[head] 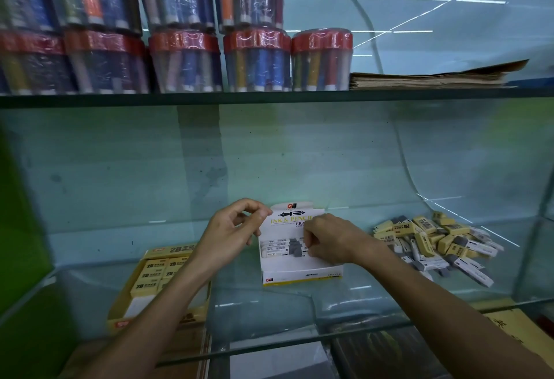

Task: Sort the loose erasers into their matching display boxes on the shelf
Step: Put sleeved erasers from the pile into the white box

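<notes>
At far left the yellow 2B eraser box [156,285] sits part-filled; at centre the white ink-and-pencil eraser box [299,264] holds a short row of grey-tipped erasers [283,248]. The step would go best if each eraser is seated flush against that row. The left hand [232,230] pinches the box's lid edge, the right hand [328,237] curls onto the row, what it holds hidden; the loose eraser pile [431,239] lies right.
</notes>
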{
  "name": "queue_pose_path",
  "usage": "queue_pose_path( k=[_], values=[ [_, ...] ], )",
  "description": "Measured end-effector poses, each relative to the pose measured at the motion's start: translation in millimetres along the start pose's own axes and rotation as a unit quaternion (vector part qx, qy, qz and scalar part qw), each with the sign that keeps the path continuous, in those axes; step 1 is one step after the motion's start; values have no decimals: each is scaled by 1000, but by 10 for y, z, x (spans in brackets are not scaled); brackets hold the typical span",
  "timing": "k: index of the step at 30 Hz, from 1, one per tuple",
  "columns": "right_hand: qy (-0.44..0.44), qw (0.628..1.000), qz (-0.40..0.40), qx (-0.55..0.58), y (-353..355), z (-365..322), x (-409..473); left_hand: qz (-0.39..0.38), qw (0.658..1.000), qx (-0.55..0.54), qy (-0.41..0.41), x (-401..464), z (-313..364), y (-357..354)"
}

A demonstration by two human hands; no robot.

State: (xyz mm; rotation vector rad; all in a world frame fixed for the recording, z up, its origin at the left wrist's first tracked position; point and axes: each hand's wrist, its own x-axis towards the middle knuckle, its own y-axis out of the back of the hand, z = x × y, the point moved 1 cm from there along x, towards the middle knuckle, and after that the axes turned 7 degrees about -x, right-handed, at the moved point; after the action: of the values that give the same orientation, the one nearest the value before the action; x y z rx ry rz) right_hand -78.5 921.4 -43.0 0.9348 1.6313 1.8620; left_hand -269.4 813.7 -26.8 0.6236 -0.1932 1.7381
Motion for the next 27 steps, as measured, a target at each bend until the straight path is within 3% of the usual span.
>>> queue_pose_path(
  k=[6,10,17,23,27],
  values=[
    [11,999,34,-2,47,47,-48,-13,1000,6,0,-11,-21,-54],
    [-7,988,136,70,115,218,-285,-49,999,7,-21,4,-33,-188],
    [-119,944,257,172,119,739,-957,-114,993,1,-43,81,16,-690],
    [-279,926,215,134,93,1265,-1242,-154,986,9,-59,130,90,-1191],
    [-296,941,130,99,18,1392,-1336,-176,981,40,-74,151,92,-1407]
  ],
)
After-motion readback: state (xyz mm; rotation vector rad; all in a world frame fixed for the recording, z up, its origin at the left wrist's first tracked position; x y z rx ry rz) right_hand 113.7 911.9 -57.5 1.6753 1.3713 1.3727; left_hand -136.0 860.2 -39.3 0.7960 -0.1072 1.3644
